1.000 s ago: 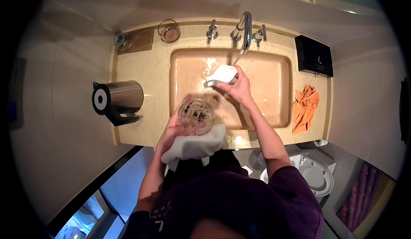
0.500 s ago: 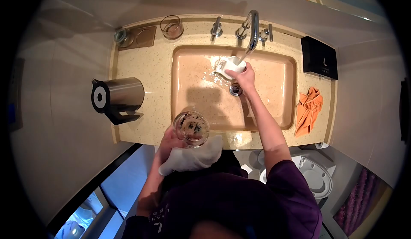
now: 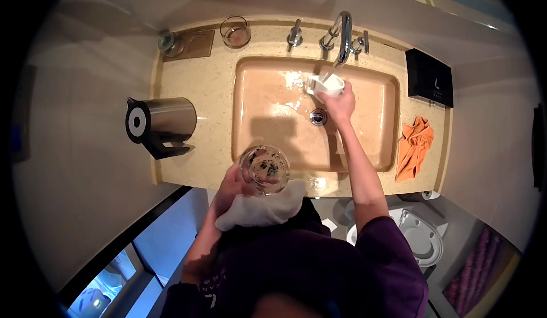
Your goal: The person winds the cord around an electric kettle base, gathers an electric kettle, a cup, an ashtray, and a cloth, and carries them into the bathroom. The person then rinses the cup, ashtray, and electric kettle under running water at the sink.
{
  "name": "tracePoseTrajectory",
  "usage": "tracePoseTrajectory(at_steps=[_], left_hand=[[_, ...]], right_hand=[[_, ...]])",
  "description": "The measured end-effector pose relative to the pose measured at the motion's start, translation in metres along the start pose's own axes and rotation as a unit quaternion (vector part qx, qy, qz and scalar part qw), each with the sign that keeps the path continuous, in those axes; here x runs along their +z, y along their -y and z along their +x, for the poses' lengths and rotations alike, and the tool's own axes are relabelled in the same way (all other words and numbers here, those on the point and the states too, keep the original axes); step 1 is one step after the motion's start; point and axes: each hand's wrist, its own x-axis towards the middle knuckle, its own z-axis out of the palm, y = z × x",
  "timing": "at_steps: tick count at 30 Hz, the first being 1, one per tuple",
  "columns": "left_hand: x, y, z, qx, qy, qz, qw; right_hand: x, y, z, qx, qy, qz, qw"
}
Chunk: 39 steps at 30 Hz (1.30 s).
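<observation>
My left hand (image 3: pixel 229 186) is closed around a round clear glass dish (image 3: pixel 265 168), held over the near edge of the sink. Dark bits lie scattered in the dish. A white cloth (image 3: pixel 261 208) hangs at the same hand, just below the glass; how the fingers hold it is hidden. Under the faucet (image 3: pixel 344 39), my right hand (image 3: pixel 340 102) grips a white cup (image 3: pixel 329 84), tilted over the sink (image 3: pixel 279 130). The drain (image 3: pixel 318 117) lies just below that hand, and the sink floor is wet beside the cup.
A steel kettle (image 3: pixel 171 119) stands on the counter's left. At the back left are a drinking glass (image 3: pixel 235 34) and another glass (image 3: pixel 168 43) on a brown tray (image 3: pixel 200 43). On the right lie a black box (image 3: pixel 428 78) and an orange cloth (image 3: pixel 415 150). A toilet (image 3: pixel 420 235) is below.
My right hand has turned the cup, so its opening now shows more. The glass dish remains in my left hand. The whole view has shifted slightly.
</observation>
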Motion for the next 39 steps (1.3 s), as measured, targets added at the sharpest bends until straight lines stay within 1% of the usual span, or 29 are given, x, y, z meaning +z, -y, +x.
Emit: tracePoseTrajectory(at_steps=[4,6,7,8,9,10,11,12,13,14,15,16,17,18,19,20,21,22,24,25,26,28,29,31,32,34,36,38,39], left_hand=[[-0.001,0.007,-0.004,-0.009,-0.001,-0.063,0.998],[-0.002,0.012,-0.002,-0.031,-0.027,-0.139,0.989],[0.001,0.010,-0.003,-0.030,-0.028,-0.139,0.989],[0.004,0.008,-0.007,-0.025,-0.036,-0.122,0.992],[0.005,0.005,-0.008,-0.023,-0.040,-0.111,0.993],[0.005,0.002,-0.009,-0.021,-0.044,-0.100,0.994],[0.004,0.001,-0.010,-0.019,-0.029,-0.089,0.995],[0.004,0.001,-0.010,-0.016,-0.012,-0.079,0.997],[0.002,0.003,-0.010,-0.017,-0.008,-0.080,0.997],[-0.001,0.005,-0.009,-0.027,-0.012,-0.068,0.997],[-0.004,0.007,-0.008,-0.035,-0.016,-0.056,0.998],[-0.003,0.007,-0.007,-0.033,-0.013,-0.056,0.998],[-0.002,0.005,-0.007,-0.030,-0.008,-0.054,0.998],[-0.002,0.005,-0.008,-0.026,-0.003,-0.051,0.998],[-0.005,0.007,-0.008,-0.025,-0.004,-0.050,0.998],[-0.011,0.011,-0.008,-0.023,-0.010,-0.042,0.999],[-0.014,0.012,-0.008,-0.020,-0.015,-0.032,0.999],[-0.016,0.013,-0.009,-0.019,-0.012,-0.027,0.999],[-0.017,0.011,-0.010,-0.015,-0.017,-0.038,0.999],[-0.005,0.006,-0.011,-0.010,-0.043,-0.040,0.998],[-0.014,0.011,-0.010,-0.011,-0.040,-0.039,0.998],[-0.034,0.026,-0.011,-0.009,-0.041,-0.100,0.994],[-0.038,0.029,-0.011,-0.017,-0.054,-0.071,0.996],[-0.044,0.030,-0.009,-0.030,-0.063,-0.084,0.994],[-0.047,0.030,-0.009,-0.039,-0.077,-0.094,0.992],[-0.037,0.018,-0.001,-0.046,-0.047,-0.094,0.993],[-0.026,0.011,0.003,-0.013,-0.061,-0.100,0.993],[-0.026,0.006,0.005,-0.016,-0.046,-0.115,0.992],[-0.026,0.004,0.006,-0.016,-0.030,-0.132,0.991]], right_hand=[[-0.009,-0.003,-0.017,-0.021,0.049,-0.049,0.997],[-0.006,0.008,-0.010,0.022,0.024,-0.021,0.999],[-0.005,0.013,-0.007,0.058,0.019,0.010,0.998],[-0.001,0.008,-0.006,0.058,0.020,0.011,0.998],[-0.001,0.011,-0.008,0.131,0.074,0.157,0.976],[-0.001,0.015,-0.010,0.199,0.126,0.299,0.925],[-0.001,0.015,-0.024,0.303,0.172,0.393,0.851],[-0.005,0.029,-0.041,0.383,0.229,0.410,0.796],[0.011,-0.019,-0.037,0.423,0.418,0.503,0.627],[-0.014,0.061,-0.071,0.549,0.312,0.489,0.602],[-0.002,0.053,-0.083,0.570,0.368,0.528,0.511],[0.006,0.078,-0.097,0.590,0.295,0.483,0.576],[0.029,0.062,-0.106,0.485,0.334,0.510,0.627],[0.049,0.060,-0.114,0.484,0.335,0.510,0.627],[0.062,0.069,-0.122,0.320,0.321,0.449,0.770],[0.063,0.071,-0.122,0.096,0.305,0.299,0.899],[0.061,0.079,-0.123,-0.097,0.192,0.094,0.972],[0.064,0.076,-0.120,-0.098,0.187,0.096,0.973],[0.073,0.067,-0.114,-0.251,0.114,0.061,0.959],[0.077,0.062,-0.112,-0.219,0.130,0.066,0.965],[0.080,0.056,-0.110,-0.219,0.127,0.065,0.965],[0.075,0.057,-0.105,-0.142,0.189,0.043,0.971],[0.069,0.059,-0.103,-0.141,0.186,0.039,0.972],[0.051,0.072,-0.101,-0.076,0.278,0.090,0.953],[0.061,0.055,-0.102,-0.072,0.278,0.085,0.954],[0.081,0.027,-0.103,-0.198,0.178,0.098,0.959],[0.068,0.012,-0.094,-0.187,0.212,0.080,0.956],[0.058,0.003,-0.071,0.005,0.215,0.243,0.946],[0.030,0.031,-0.051,0.154,0.186,0.416,0.877]])
